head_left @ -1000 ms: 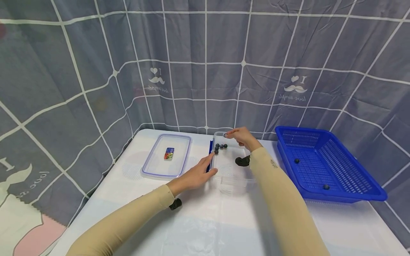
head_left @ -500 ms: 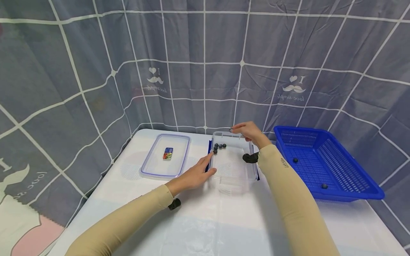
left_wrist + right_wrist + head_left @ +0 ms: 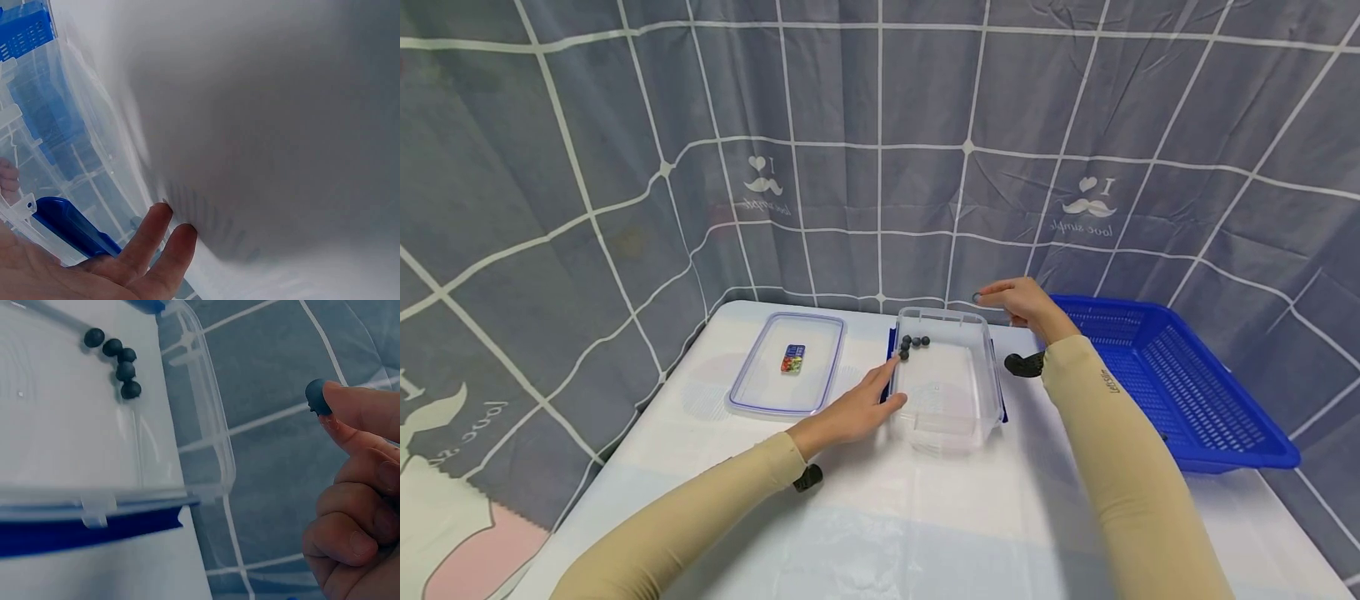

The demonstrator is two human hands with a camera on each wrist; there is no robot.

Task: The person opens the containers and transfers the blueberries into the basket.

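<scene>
My right hand [image 3: 1026, 304] pinches one blueberry [image 3: 317, 397] between thumb and forefinger, its other fingers curled in. It hovers beyond the back right corner of a clear plastic food box [image 3: 951, 379], apart from it. Several blueberries [image 3: 915, 342] lie inside the box, bunched at the back left. My left hand [image 3: 853, 412] touches the box's left side with fingers fairly straight, beside a blue side latch [image 3: 69, 225]; it holds nothing loose.
Left of the box lies its clear lid [image 3: 760, 383] with a blue rim and a colourful label [image 3: 793, 359]. A blue plastic basket [image 3: 1247, 417] stands at the right, partly hidden by the right forearm. A grey checked curtain [image 3: 880, 183] hangs behind the table.
My right hand, with the blueberry in its fingertips, has moved right from over the box's back edge to beyond its right corner. My left hand has stayed at the box's side.
</scene>
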